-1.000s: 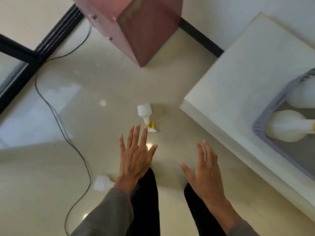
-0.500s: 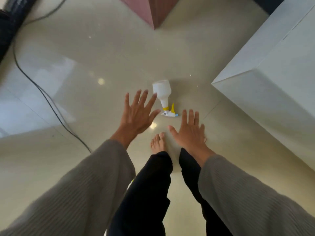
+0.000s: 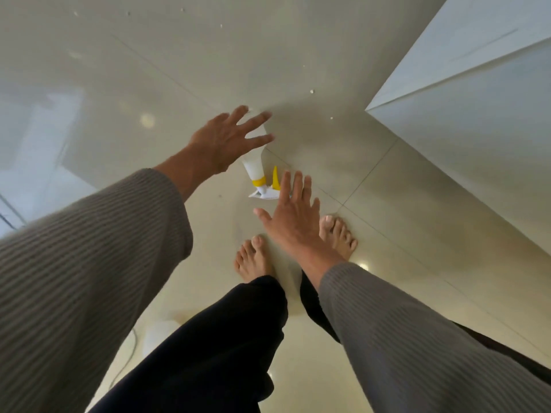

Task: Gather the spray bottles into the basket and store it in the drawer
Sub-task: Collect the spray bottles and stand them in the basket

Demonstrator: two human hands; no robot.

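Glossy cream tiled floor (image 3: pixel 298 55), thin grout lines crossing. Corner of white unit (image 3: pixel 477 120) at 2 o'clock. Bare feet (image 3: pixel 253 260) near centre. Blurred white object (image 3: pixel 158 333) at 7 o'clock.

spray bottle (image 3: pixel 253 171) lying on floor (image 3: pixel 298 55), both hands spread above

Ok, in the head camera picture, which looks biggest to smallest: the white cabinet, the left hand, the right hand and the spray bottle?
1. white cabinet, by far.
2. left hand and right hand: alike, no ranking.
3. spray bottle: looks smallest, but the left hand hides part and hands are nearer the camera.
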